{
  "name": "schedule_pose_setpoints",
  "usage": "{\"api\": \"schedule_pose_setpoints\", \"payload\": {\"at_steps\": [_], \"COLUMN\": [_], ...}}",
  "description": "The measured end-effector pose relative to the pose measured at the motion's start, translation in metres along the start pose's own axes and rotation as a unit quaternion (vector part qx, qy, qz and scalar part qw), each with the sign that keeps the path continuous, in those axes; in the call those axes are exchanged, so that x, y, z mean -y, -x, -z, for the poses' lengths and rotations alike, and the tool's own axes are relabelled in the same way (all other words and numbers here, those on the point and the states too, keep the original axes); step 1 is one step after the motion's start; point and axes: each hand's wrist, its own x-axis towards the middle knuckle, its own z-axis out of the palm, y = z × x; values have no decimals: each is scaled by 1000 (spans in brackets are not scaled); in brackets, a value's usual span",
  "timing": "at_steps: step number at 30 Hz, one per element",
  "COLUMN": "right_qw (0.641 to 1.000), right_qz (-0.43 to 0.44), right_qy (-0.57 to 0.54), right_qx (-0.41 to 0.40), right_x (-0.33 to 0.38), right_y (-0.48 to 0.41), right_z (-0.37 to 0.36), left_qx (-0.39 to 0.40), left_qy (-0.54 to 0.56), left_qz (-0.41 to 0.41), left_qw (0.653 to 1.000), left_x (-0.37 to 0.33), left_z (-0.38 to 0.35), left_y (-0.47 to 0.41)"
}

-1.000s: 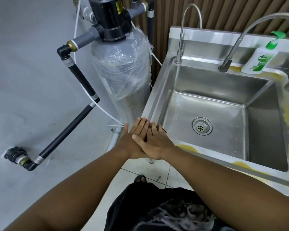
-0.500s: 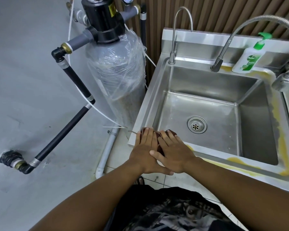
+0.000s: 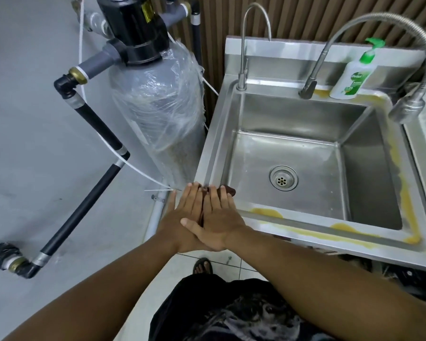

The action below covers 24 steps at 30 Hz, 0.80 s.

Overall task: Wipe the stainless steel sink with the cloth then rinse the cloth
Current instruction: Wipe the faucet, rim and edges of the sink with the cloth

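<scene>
Your fingers [image 3: 192, 196] on both hands lie straight and close together, flat on the cloth [image 3: 229, 190] rather than curled round it. Your left hand [image 3: 182, 219] and right hand [image 3: 223, 223] sit side by side, and the right thumb crosses over the back of the left hand. The cloth is dark brown and almost covered: only a strip shows past your fingertips and a sliver in the gap between your hands. It lies on the front left corner of the sink [image 3: 208, 148], on the rim, with its far edge reaching the lip of the basin.

In the basin floor the drain [image 3: 283, 178] sits well apart from your hands. Yellow stains [image 3: 267, 212] run along the front rim just right of your right hand and on around the right side. At the back rim stand a thin curved tap [image 3: 242, 60], a flexible hose tap [image 3: 354, 27] and a soap bottle [image 3: 354, 78] with a green pump. Left of the sink stands a plastic-wrapped grey tank [image 3: 158, 107], with a black pipe [image 3: 84, 205] running down to the floor.
</scene>
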Motion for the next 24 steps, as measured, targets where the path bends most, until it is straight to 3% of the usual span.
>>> {"api": "schedule_pose_setpoints", "payload": {"at_steps": [10,24], "right_qw": [999,998], "right_qz": [22,-31], "right_qy": [-5,34], "right_qx": [-27,-53], "right_x": [-61,-155], "right_y": [39,105], "right_z": [-2,-11], "left_qx": [12,-4], "left_qy": [45,58], "left_qz": [-62,-132], "left_qw": [997,989], "left_x": [-55,-164], "left_z": [10,12], "left_y": [-12,-35]}}
